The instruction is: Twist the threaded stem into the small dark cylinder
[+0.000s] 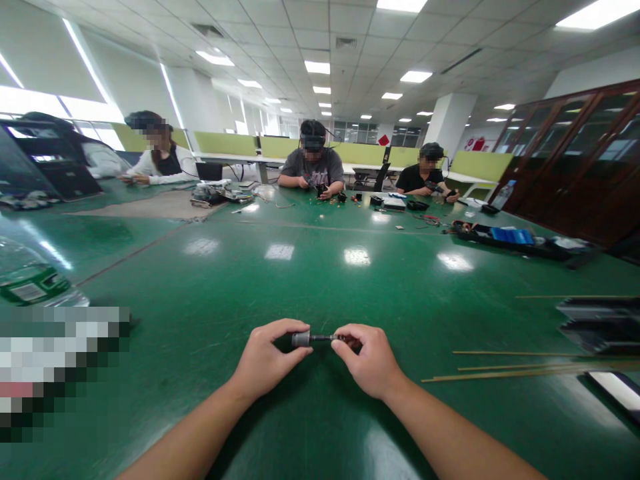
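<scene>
Just above the green table (pixel 280 293), near its front middle, both hands are at a small metal part. My left hand (pixel 273 357) grips the grey cylinder (pixel 301 339) at its left end between thumb and fingers. A thin dark shaft (pixel 321 338) runs from the cylinder to the right. My right hand (pixel 367 357) pinches the right end, where something copper-brown (pixel 354 345) shows partly behind the fingers.
Thin sticks (pixel 500 368), dark channel pieces (pixel 600 323) and a phone-like object (pixel 617 392) lie right. A large bottle (pixel 33 280) stands left. A long black tray (pixel 520 241) sits back right. Several people work across the table, among them one person (pixel 313 163) in grey.
</scene>
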`<state>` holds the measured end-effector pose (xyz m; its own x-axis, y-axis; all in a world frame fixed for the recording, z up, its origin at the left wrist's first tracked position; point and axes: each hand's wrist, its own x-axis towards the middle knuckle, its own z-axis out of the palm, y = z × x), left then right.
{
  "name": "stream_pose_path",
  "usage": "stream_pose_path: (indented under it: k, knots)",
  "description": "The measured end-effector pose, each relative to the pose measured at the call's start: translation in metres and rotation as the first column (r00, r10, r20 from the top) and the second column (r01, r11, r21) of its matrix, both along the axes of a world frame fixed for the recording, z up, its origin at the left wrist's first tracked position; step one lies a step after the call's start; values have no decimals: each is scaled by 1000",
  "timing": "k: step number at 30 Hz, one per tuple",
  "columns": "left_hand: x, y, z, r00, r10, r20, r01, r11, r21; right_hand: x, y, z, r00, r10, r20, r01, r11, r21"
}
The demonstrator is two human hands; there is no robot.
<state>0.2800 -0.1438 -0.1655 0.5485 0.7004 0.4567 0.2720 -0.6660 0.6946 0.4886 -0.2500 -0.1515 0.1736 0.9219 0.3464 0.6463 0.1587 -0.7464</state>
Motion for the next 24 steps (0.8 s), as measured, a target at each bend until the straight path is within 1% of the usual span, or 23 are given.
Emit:
stream_pose_path:
  k: [24]
  knots:
    - [-2, 3, -1, 1000, 6, 13, -7, 1000, 5, 1, 0, 0, 1000, -14, 16, 14, 1000, 8]
